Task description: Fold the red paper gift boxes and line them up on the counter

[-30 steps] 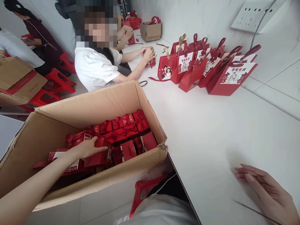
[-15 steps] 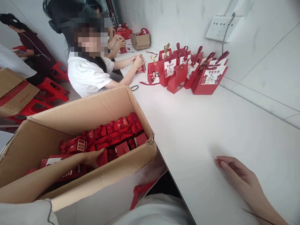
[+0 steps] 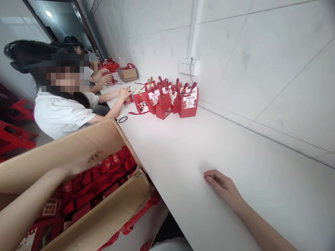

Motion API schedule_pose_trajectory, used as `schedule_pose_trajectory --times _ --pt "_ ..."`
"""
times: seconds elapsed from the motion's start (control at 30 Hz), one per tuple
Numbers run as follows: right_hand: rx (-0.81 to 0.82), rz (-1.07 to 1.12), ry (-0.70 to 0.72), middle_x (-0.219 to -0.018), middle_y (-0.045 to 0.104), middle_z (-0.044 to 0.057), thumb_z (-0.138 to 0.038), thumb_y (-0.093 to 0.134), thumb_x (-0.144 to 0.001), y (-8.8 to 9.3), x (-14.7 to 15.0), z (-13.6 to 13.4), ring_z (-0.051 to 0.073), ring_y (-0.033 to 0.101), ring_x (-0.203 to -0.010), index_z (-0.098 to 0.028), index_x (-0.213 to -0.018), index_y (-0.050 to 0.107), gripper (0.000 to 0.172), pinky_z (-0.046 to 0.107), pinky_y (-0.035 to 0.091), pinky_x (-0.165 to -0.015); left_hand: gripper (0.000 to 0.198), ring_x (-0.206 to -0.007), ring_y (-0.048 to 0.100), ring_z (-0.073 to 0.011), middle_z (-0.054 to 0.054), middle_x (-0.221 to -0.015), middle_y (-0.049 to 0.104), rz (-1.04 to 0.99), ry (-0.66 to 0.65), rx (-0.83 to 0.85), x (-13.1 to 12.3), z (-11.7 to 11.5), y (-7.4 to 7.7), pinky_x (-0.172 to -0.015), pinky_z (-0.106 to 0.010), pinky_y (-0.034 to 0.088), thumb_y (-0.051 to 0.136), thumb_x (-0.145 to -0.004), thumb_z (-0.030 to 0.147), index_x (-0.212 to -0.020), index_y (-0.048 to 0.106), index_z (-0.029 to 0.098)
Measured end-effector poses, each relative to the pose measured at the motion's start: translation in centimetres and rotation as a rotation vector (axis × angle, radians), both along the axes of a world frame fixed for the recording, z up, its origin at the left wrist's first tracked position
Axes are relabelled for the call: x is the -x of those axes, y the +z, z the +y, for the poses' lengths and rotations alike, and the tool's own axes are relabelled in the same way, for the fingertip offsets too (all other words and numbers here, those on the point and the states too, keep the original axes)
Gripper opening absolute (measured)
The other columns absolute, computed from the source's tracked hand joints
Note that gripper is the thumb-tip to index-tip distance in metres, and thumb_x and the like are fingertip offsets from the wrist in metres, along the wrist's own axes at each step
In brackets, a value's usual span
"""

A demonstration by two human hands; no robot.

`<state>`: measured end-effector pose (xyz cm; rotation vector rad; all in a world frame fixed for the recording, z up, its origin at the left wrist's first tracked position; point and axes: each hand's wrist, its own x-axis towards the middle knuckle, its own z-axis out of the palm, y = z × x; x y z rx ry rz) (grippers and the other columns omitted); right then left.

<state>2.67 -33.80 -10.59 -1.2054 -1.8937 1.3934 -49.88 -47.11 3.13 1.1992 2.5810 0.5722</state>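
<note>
Over a carton (image 3: 116,206) of red boxes (image 3: 90,190), an apparent reach is made, left hand (image 3: 78,165) loose-fingered, clear passage needed; the right hand (image 3: 220,183) is rested empty, unclenched.

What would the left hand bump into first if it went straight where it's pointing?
Probably the edge of the box beside the table. The left hand is blurry, and I can't tell how high it is, so it might pass over the edge instead.
</note>
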Motion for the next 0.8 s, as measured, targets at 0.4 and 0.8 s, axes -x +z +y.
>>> schedule_pose_trajectory --times 0.4,0.8 --pt "0.055 0.178 0.031 -0.083 0.063 0.003 -0.049 0.049 -0.09 0.3 0.2 1.3 0.019 0.056 -0.08 -0.022 -0.093 0.064 0.032 0.03 0.045 -0.071 0.039 -0.104 0.059 -0.0232 -0.006 -0.112 0.067 0.186 -0.717 -0.336 -11.2 28.7 6.0 -0.098 -0.034 0.043 0.067 -0.076 0.041 -0.107 0.068 0.018" --pt "0.1 0.295 0.034 -0.089 0.066 0.004 -0.037 0.049 -0.09 0.0 0.3 2.2 0.02 0.061 -0.083 -0.023 -0.093 0.065 0.022 0.032 0.047 -0.071 0.063 -0.116 0.053 -0.0201 -0.012 -0.128 0.059 -0.421 -0.337 -0.708 -21.9 44.0 -3.1 -0.097 -0.03 0.041 0.073 -0.065 0.013 -0.124 0.053 0.013"
